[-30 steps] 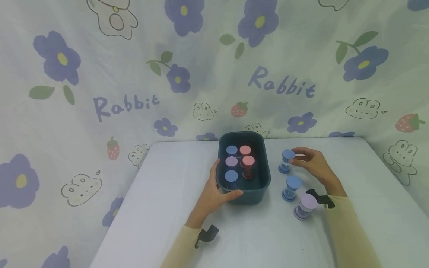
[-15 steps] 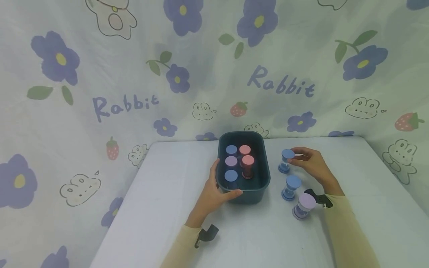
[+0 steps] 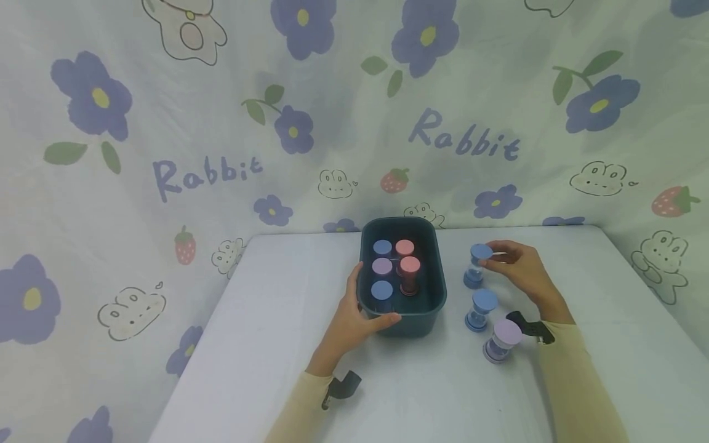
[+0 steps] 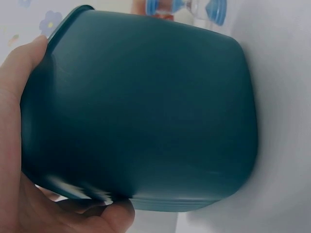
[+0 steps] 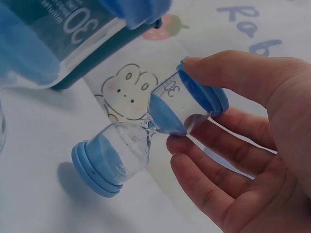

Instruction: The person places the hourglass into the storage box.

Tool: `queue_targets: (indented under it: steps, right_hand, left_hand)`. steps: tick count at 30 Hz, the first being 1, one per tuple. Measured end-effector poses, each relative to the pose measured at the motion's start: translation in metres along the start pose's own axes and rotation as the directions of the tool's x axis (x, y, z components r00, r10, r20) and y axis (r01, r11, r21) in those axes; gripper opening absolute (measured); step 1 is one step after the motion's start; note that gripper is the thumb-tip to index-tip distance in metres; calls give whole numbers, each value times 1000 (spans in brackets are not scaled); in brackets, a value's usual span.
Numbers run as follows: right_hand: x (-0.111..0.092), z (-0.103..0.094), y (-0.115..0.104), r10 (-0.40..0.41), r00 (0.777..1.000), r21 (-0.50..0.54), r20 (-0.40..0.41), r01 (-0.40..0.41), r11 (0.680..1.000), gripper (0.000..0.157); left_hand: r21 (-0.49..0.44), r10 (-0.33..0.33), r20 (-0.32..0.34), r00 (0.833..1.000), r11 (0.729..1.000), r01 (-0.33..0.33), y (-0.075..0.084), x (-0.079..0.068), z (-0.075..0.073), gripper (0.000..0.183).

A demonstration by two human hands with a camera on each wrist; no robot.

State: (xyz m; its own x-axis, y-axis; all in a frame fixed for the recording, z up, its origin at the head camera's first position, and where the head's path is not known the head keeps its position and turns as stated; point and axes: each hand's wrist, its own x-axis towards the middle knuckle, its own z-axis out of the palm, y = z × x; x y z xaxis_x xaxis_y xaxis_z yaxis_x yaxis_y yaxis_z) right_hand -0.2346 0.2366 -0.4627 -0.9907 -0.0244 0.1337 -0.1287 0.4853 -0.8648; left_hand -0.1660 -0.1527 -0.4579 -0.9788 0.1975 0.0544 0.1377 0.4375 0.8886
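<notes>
My right hand (image 3: 517,267) pinches a blue sand timer (image 5: 146,126) by its upper cap, between thumb and fingers. Blue sand shows in both of its clear bulbs, and a "30" is printed on the glass. Whether its base touches the table cannot be told. With thumb on the front rim and fingers along the left side, my left hand (image 3: 346,326) grips a dark green bin (image 4: 146,107). Inside the bin stand several sand timers: blue ones, a purple one (image 3: 382,266) and pink ones (image 3: 410,266); their lower parts are partly hidden.
Right of the bin, a second blue sand timer (image 3: 480,311) stands on the white table (image 3: 432,394). Nearer my right wrist is a purple-capped sand timer (image 3: 503,340). A cloth with flowers and rabbits (image 3: 354,123) hangs behind the table's far edge.
The right hand and its blue sand timer have shifted slightly right within the last half second. The left hand and the bin have stayed in place.
</notes>
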Motion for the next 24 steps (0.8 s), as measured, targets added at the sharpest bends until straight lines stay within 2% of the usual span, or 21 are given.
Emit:
queue_targets:
  steps: [6, 14, 24]
  right_hand:
    - [-3, -6, -5, -16, 1000, 18, -13, 16, 1000, 53]
    - [-8, -15, -18, -22, 999, -15, -44, 21, 1000, 54]
    - [-14, -23, -31, -72, 995, 47, -69, 75, 996, 50]
  left_hand:
    - [-4, -2, 3, 1000, 1000, 2, 0, 0, 0, 123]
    - [-17, 12, 5, 1000, 1000, -12, 0, 1, 0, 122]
    - [-18, 9, 7, 1000, 1000, -9, 1, 0, -1, 124]
